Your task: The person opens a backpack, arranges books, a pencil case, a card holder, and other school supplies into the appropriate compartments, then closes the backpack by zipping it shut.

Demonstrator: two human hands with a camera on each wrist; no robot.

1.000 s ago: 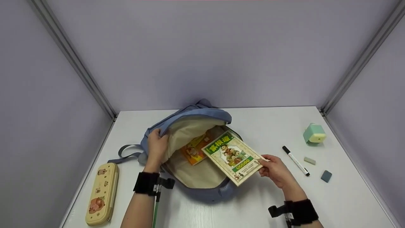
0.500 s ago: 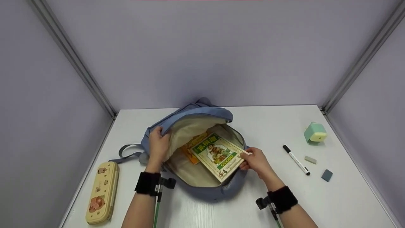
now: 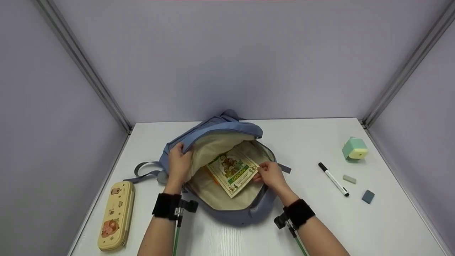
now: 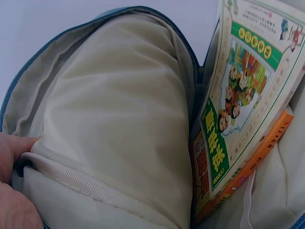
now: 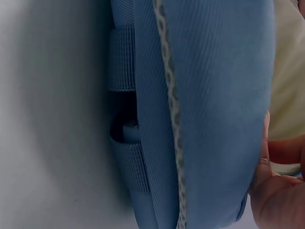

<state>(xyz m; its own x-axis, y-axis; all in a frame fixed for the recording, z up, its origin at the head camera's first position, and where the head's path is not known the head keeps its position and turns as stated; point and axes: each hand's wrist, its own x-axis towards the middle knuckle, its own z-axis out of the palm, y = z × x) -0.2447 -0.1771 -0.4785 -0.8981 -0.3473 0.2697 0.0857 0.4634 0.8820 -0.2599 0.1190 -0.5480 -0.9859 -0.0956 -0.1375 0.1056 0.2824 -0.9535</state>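
A blue backpack (image 3: 227, 218) with a cream lining lies unzipped on the white table. My left hand (image 3: 179, 161) grips the edge of its raised flap (image 4: 119, 95), thumb on the lining side. Inside the main compartment, a cream and green picture book (image 3: 233, 170) lies over an orange book (image 4: 267, 155), which is mostly hidden. My right hand (image 3: 271, 175) reaches over the bag's right rim and pinches the green book's right edge between thumb and fingers. In the right wrist view the bag's blue side (image 5: 214, 105) covers much of that hand's work.
A yellow pencil case (image 3: 116, 217) lies at the left front beside a backpack strap (image 3: 144, 172). On the right are a black-capped marker (image 3: 334, 179), a grey-green small block (image 3: 349, 179), a dark blue block (image 3: 368, 196) and a green and yellow pencil sharpener (image 3: 354, 149). Walls surround the table's back and sides.
My right hand has carried the green book leftward and down into the backpack, over the orange book. My left hand still holds the flap up in nearly the same spot.
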